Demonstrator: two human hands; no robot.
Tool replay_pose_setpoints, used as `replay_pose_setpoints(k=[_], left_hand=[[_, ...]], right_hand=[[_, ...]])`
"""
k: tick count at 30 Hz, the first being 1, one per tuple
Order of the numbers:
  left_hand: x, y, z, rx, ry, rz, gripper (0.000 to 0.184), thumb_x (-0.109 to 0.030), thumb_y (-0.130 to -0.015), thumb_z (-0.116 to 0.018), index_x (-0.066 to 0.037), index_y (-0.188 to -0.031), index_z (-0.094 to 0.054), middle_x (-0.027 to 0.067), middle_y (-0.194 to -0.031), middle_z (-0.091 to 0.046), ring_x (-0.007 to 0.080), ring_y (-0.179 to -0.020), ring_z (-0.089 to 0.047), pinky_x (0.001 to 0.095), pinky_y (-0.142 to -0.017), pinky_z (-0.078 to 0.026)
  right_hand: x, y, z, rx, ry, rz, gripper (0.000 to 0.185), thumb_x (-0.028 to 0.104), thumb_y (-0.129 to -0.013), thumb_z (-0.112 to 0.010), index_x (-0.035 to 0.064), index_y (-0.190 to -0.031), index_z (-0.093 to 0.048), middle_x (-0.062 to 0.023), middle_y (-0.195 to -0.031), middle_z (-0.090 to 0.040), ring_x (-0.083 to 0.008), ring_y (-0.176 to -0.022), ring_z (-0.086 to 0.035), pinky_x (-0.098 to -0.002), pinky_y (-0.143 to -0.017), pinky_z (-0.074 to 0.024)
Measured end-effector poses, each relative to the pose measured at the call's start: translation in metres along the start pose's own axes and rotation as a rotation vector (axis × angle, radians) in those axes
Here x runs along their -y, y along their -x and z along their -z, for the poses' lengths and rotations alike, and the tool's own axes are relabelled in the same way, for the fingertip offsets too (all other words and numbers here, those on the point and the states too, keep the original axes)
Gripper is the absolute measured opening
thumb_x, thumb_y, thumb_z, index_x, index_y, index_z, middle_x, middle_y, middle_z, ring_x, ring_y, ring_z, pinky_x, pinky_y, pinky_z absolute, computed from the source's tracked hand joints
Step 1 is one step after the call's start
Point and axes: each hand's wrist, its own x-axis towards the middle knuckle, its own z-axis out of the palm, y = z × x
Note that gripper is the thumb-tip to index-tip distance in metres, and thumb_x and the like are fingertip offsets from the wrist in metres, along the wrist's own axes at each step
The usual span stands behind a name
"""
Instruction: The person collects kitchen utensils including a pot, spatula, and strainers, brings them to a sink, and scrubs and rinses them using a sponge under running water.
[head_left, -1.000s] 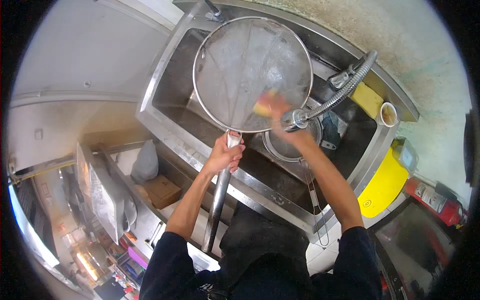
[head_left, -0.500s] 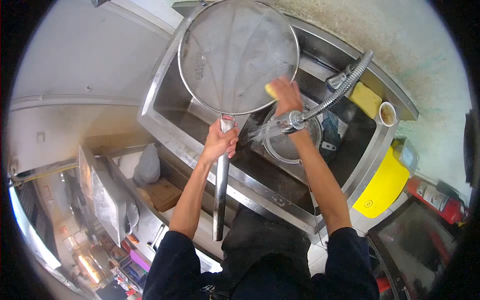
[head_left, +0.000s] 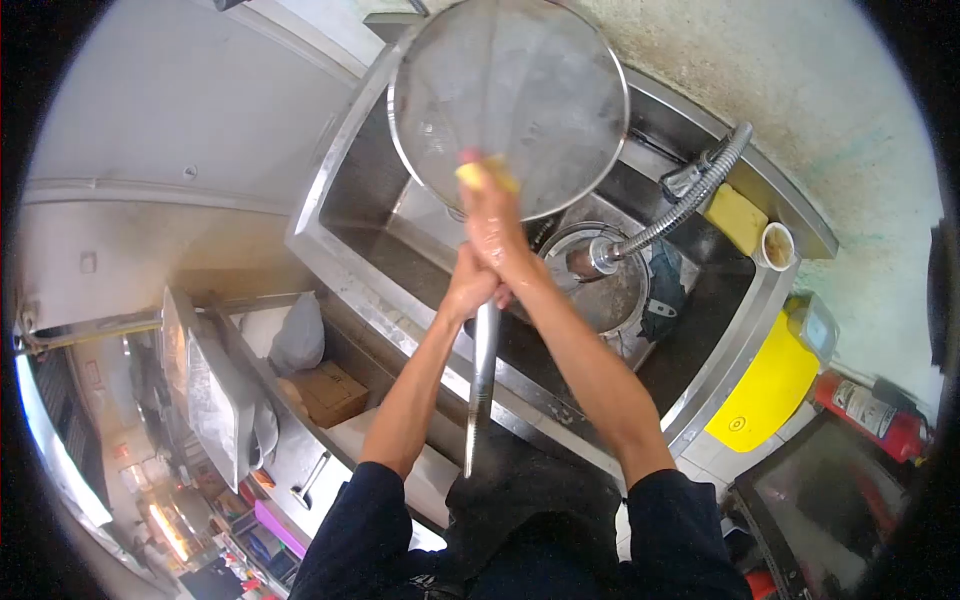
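A large round mesh strainer [head_left: 535,95] is held over the sink [head_left: 410,225], its long metal handle pointing back at me. My left hand [head_left: 468,286] is wrapped around the top of that handle. My right hand [head_left: 494,228] is wet and closed on a yellow sponge [head_left: 486,177], which lies against the mesh near the handle end. The sponge and fingertips are blurred by motion. Right beside my right forearm, the spray faucet head [head_left: 592,258] points over the sink. Below it sits a smaller round strainer [head_left: 607,300], partly hidden by the faucet.
A dark cloth [head_left: 664,290] lies in the sink. On the right ledge are another yellow sponge [head_left: 737,217] and a white cup [head_left: 776,246]. A yellow board [head_left: 762,385] and a fire extinguisher [head_left: 868,405] stand right of the sink. Left is an open drawer with a cardboard box [head_left: 328,394].
My right hand has moved left with the sponge, from the strainer's right rim to the mesh by the handle. The strainer has shifted slightly right in view.
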Motion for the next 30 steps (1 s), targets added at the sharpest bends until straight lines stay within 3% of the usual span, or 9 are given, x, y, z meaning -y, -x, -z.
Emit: replay_pose_setpoints(k=[2, 7, 10, 14, 17, 19, 22, 25, 30], left_hand=[[0.002, 0.004, -0.006, -0.085, -0.077, -0.118, 0.019, 0.008, -0.076, -0.051, 0.001, -0.094, -0.05, 0.0078, -0.057, -0.051, 0.0147, -0.038, -0.047, 0.0277, -0.032, -0.036], [0.004, -0.001, 0.001, -0.166, -0.089, -0.089, 0.02, 0.007, -0.077, -0.052, 0.001, -0.096, -0.048, 0.0065, -0.056, -0.05, 0.0142, -0.037, -0.046, 0.028, -0.032, -0.038], [0.006, -0.005, -0.002, -0.22, 0.128, -0.027, 0.018, 0.004, -0.081, -0.05, -0.003, -0.097, -0.045, 0.0055, -0.056, -0.048, 0.0118, -0.036, -0.043, 0.0276, -0.031, -0.038], [0.003, -0.025, -0.012, -0.294, 0.339, -0.118, 0.012, -0.006, -0.085, -0.055, -0.006, -0.093, -0.046, 0.001, -0.055, -0.043, 0.0105, -0.038, -0.04, 0.0267, -0.032, -0.036], [0.01, -0.045, -0.024, -0.632, 0.265, -0.343, 0.011, -0.009, -0.087, -0.053, -0.004, -0.09, -0.044, 0.0041, -0.053, -0.043, 0.013, -0.04, -0.043, 0.0272, -0.035, -0.039], [-0.005, -0.047, -0.024, -0.58, 0.391, -0.375, 0.012, -0.011, -0.087, -0.052, -0.004, -0.091, -0.043, 0.005, -0.053, -0.044, 0.0145, -0.039, -0.043, 0.0275, -0.035, -0.038], [-0.029, -0.042, -0.017, -0.512, 0.468, -0.341, 0.018, -0.02, -0.088, -0.05, -0.006, -0.081, -0.043, 0.0044, -0.055, -0.04, 0.0179, -0.046, -0.043, 0.0323, -0.047, -0.041], [-0.029, -0.041, -0.013, -0.33, 0.889, -0.236, 0.024, -0.024, -0.088, -0.05, -0.009, -0.071, -0.044, 0.0008, -0.054, -0.036, 0.0148, -0.053, -0.039, 0.0325, -0.062, -0.04], [0.004, -0.049, -0.015, -0.396, 0.94, -0.321, 0.028, -0.024, -0.087, -0.052, -0.013, -0.064, -0.04, -0.0013, -0.055, -0.035, 0.0128, -0.05, -0.035, 0.0299, -0.055, -0.035]], right_hand=[[0.006, 0.009, -0.017, 0.164, 0.017, 0.182, 0.037, 0.006, -0.088, -0.047, 0.0058, -0.124, -0.045, -0.02, -0.132, -0.042, -0.0355, -0.122, -0.039, -0.0392, -0.101, -0.0329], [0.0, 0.039, 0.05, 0.587, -0.018, 0.162, 0.035, 0.012, -0.09, -0.047, 0.0055, -0.124, -0.045, -0.016, -0.126, -0.048, -0.0283, -0.111, -0.05, -0.0369, -0.096, -0.039], [-0.066, 0.081, 0.082, 0.447, -0.089, -0.183, 0.033, 0.017, -0.092, -0.046, 0.0006, -0.121, -0.046, -0.0094, -0.117, -0.055, -0.0145, -0.099, -0.054, -0.0307, -0.089, -0.0436], [-0.035, 0.085, 0.082, 0.091, -0.525, -0.602, 0.032, 0.017, -0.094, -0.044, -0.002, -0.118, -0.048, -0.0088, -0.113, -0.055, -0.0127, -0.099, -0.053, -0.03, -0.083, -0.0451], [-0.023, 0.086, 0.073, 0.331, -0.528, -0.466, 0.038, 0.027, -0.09, -0.051, 0.0024, -0.119, -0.049, -0.0141, -0.112, -0.057, -0.0202, -0.096, -0.057, -0.0338, -0.079, -0.0472], [0.001, 0.088, 0.101, 0.666, 0.47, -0.378, 0.047, 0.036, -0.081, -0.06, 0.0073, -0.116, -0.052, -0.0167, -0.104, -0.06, -0.03, -0.09, -0.06, -0.0378, -0.076, -0.0484], [-0.033, 0.096, 0.13, 0.681, 0.758, -0.272, 0.05, 0.043, -0.072, -0.066, 0.0083, -0.107, -0.057, -0.0175, -0.089, -0.062, -0.0344, -0.081, -0.06, -0.0411, -0.074, -0.0479], [-0.053, 0.071, 0.152, 0.546, 0.818, -0.089, 0.047, 0.039, -0.07, -0.066, 0.0085, -0.104, -0.058, -0.0154, -0.085, -0.062, -0.0325, -0.079, -0.06, -0.0403, -0.073, -0.0477], [-0.028, 0.054, 0.101, 0.141, 0.38, 0.261, 0.045, 0.03, -0.075, -0.062, 0.0075, -0.113, -0.054, -0.0137, -0.103, -0.052, -0.0321, -0.096, -0.049, -0.045, -0.083, -0.0384]])
